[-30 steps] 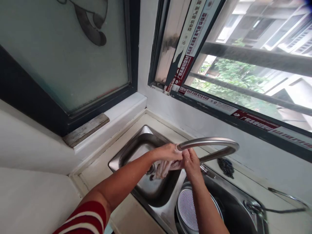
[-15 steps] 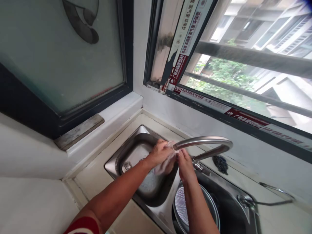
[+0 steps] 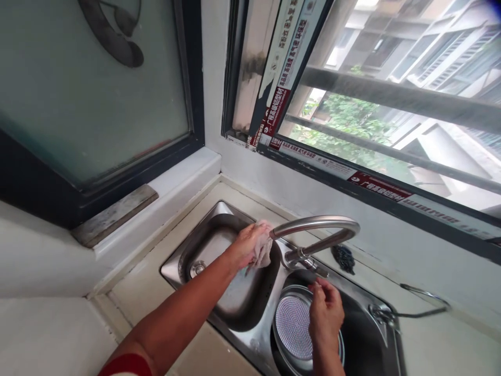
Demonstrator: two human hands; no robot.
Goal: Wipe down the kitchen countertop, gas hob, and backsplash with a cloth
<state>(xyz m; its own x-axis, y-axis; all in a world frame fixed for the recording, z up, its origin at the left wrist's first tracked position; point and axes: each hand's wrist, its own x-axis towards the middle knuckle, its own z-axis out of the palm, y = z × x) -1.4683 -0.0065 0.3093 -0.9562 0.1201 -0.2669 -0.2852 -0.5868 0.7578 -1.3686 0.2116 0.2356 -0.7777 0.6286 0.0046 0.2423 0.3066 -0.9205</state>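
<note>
Closed around a bunched pale cloth (image 3: 263,250), our left hand (image 3: 245,244) holds it beside the faucet (image 3: 319,222) spout, over a basin (image 3: 230,309); it seems light, limp, probably slippery, best gripped by its gathered folds. Rightward, our right hand (image 3: 327,305) curls, contents unclear.

R hand (image 3: 327,310) has come off the cloth (image 3: 263,250), away from the spout (image 3: 274,232), & is now over the R basin (image 3: 366,329) nr the tap lever (image 3: 317,268). Cloth, in both hands 1 sec ago, now in L hand (image 3: 246,245) only.
</note>
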